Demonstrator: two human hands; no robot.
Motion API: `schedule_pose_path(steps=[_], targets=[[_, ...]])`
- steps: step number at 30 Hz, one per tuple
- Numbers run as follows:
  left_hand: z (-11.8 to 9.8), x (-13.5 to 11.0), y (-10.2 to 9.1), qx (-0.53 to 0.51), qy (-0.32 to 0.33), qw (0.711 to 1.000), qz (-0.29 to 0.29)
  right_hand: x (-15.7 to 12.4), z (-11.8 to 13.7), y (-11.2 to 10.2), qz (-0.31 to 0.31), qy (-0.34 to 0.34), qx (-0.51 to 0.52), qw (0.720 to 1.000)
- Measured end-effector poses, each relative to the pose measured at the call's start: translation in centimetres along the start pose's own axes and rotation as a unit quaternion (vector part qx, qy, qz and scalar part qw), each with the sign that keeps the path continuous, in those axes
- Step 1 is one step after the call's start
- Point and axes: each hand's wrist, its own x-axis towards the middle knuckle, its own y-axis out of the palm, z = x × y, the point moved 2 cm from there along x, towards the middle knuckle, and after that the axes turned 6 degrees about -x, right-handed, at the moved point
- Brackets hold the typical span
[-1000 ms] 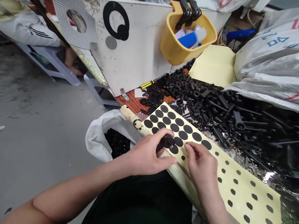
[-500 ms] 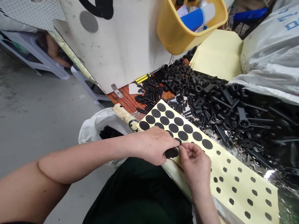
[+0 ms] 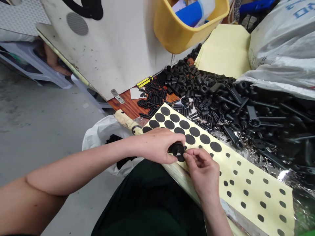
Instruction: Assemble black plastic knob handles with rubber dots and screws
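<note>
My left hand (image 3: 155, 146) grips a small black plastic wheel-shaped part (image 3: 177, 149) with a raised hub, holding it just above a cream backing sheet (image 3: 246, 183). The fingertips of my right hand (image 3: 204, 173) pinch against the part's edge, and whatever lies between them is hidden. Round black pads (image 3: 216, 146) stand in rows on the sheet under and beyond my hands. Further along, the sheet carries only small black oval spots. My left hand covers part of the pad rows.
A heap of black plastic parts (image 3: 236, 111) and ribbed black pieces (image 3: 155, 95) lies beyond the sheet. To the left, a white bag (image 3: 98, 137) holds black parts. A yellow basket (image 3: 177, 29), cream sheets (image 3: 223, 49) and a white sack (image 3: 278, 42) stand behind. A co-worker's hand (image 3: 51, 60) rests far left.
The black part has turned in my left hand, so its hub shows again and sits higher off the sheet. My right fingertips have closed in on its edge. The whole view has shifted slightly.
</note>
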Motion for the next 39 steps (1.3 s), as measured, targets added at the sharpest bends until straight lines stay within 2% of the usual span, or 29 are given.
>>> schedule_pose_path(steps=[5, 8, 10, 13, 15, 18, 20, 23, 25, 29, 35, 39], targets=[[-0.2, 1.4, -0.4, 0.051, 0.036, 0.995, 0.077, 0.1, 0.0, 0.0, -0.001, -0.020, 0.003, 1.000], [0.2, 2.0, -0.8, 0.055, 0.031, 0.994, 0.092, 0.1, 0.3, -0.4, 0.013, -0.028, 0.045, 0.999], [0.5, 2.0, -0.8, 0.013, 0.023, 0.996, 0.087, -0.1, 0.4, -1.1, 0.009, -0.031, 0.092, 0.995], [0.1, 1.8, 0.2, -0.167, 0.027, 0.985, 0.038, -1.1, 0.1, -3.1, -0.064, -0.022, 0.156, 0.985], [-1.0, 1.8, 2.0, -0.332, 0.008, 0.943, 0.008, -2.2, -0.1, -4.9, -0.131, -0.008, 0.176, 0.976], [-3.5, 2.1, 6.0, -0.520, -0.039, 0.853, 0.008, -3.8, -0.2, -7.2, -0.204, 0.010, 0.178, 0.963], [-5.2, 2.6, 8.5, -0.575, -0.055, 0.816, 0.011, -4.5, -0.1, -8.3, -0.235, 0.015, 0.180, 0.955], [-6.6, 3.3, 11.1, -0.607, -0.076, 0.791, -0.017, -4.8, -0.2, -9.3, -0.242, 0.025, 0.194, 0.950], [-6.8, 3.6, 11.9, -0.602, -0.088, 0.792, -0.045, -4.8, -0.5, -9.5, -0.230, 0.033, 0.206, 0.950], [-6.7, 3.8, 12.1, -0.568, -0.095, 0.813, -0.082, -4.7, -1.2, -9.4, -0.210, 0.057, 0.222, 0.951], [-6.8, 3.8, 11.8, -0.484, -0.058, 0.856, -0.173, -4.4, -1.4, -8.5, -0.185, 0.063, 0.233, 0.953], [-6.7, 3.9, 11.7, -0.448, -0.039, 0.873, -0.191, -4.0, -1.6, -8.1, -0.163, 0.058, 0.233, 0.957]])
